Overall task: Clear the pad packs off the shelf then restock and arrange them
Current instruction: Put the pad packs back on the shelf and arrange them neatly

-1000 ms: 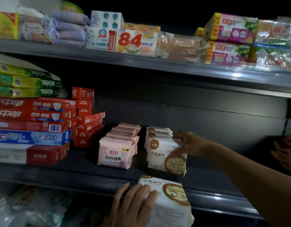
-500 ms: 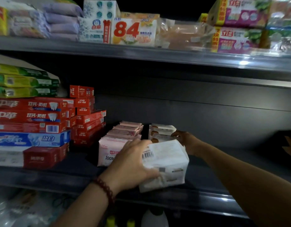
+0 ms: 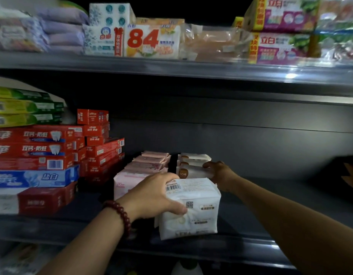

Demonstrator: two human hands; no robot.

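Two hands are seen reaching over the smooth lip of a dark metal shelf (image 3: 211, 253). Nearest, a white pad pack (image 3: 193, 213) is stood upright at the shelf's front edge. It is a soft, pillowy rectangle of crinkled plastic film, with a barcode at its top corner, a small square code below that, and faint brown labels on its face. It is gripped by the left hand (image 3: 153, 193), whose fingers are curled over the top edge while the thumb is pressed against the front face. A bracelet (image 3: 121, 217) of round, glossy dark-red beads is worn on that wrist.

Just beyond these fingers, a white row (image 3: 193, 158) of similar packs is lined up front to back, each marked with a brown round emblem. The nearest pack of this row is held by the right hand (image 3: 221, 173), its fingers bent over the upper edge.

Left of the left fingertips, touching the knuckles' far side, a pink row (image 3: 149, 162) of soft film packs is set parallel to the white one.

Further left of the fingers, rigid cardboard toothpaste boxes (image 3: 32, 149) are stacked flat in red, blue and green.

Above and beyond both hands, shiny wrapped soap packs (image 3: 151, 41) are carried on an upper shelf (image 3: 171, 71).
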